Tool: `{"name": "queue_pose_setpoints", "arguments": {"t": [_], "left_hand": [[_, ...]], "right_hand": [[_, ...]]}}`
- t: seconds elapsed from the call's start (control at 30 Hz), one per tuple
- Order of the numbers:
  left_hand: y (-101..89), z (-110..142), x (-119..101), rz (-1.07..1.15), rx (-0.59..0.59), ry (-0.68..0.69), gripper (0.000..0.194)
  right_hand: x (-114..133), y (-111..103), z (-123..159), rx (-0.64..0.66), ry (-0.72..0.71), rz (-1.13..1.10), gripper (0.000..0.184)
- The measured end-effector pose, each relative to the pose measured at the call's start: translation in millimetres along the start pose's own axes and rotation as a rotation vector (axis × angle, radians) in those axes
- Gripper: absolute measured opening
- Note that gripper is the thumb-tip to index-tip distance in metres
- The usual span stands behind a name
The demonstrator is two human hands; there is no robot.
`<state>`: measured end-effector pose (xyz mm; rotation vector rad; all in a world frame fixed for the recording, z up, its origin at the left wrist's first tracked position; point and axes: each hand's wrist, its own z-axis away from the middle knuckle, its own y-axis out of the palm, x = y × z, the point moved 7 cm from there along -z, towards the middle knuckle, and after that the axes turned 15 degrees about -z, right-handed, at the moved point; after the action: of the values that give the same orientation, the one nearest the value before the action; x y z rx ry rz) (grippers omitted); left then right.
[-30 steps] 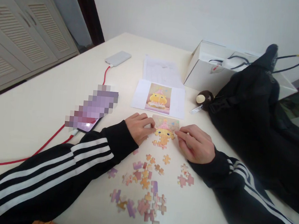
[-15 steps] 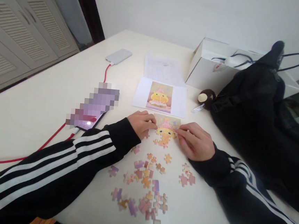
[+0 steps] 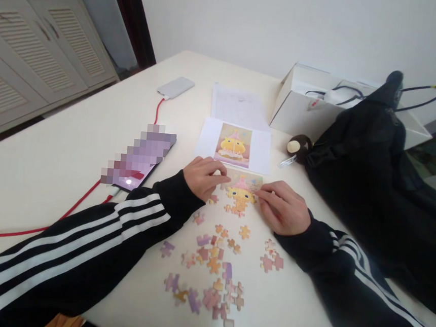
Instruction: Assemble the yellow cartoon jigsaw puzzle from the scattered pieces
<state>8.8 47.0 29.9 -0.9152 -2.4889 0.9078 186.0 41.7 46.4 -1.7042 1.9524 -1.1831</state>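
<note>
Loose pieces (image 3: 213, 266) nearest on desk (image 3: 285, 307); past them, partly assembled puzzle (image 3: 241, 194) lies between left hand (image 3: 204, 178), fingers bent at its left edge, and right hand (image 3: 286, 207), fingertips together at its right edge; can't tell if either grips a piece. Phone (image 3: 148, 152) left, black bag (image 3: 367, 197) right, printed sheet (image 3: 260, 149) just beyond puzzle, white box (image 3: 293, 109) farther back.

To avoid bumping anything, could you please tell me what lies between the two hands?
In the head view, a partly joined puzzle lies between the left hand and right hand.
</note>
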Motion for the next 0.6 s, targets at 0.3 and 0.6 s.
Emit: {"name": "queue_pose_setpoints", "arguments": {"t": [0.3, 0.6], "left_hand": [[13.1, 7.2, -3.1, 0.003, 0.154, 0.051, 0.022], [12.9, 4.0, -8.4, -0.052, 0.196, 0.088, 0.014]], "right_hand": [[-1.1, 0.4, 1.3, -0.002, 0.005, -0.022, 0.018], [-2.8, 2.3, 1.8, 0.011, 0.028, -0.015, 0.017]]}}
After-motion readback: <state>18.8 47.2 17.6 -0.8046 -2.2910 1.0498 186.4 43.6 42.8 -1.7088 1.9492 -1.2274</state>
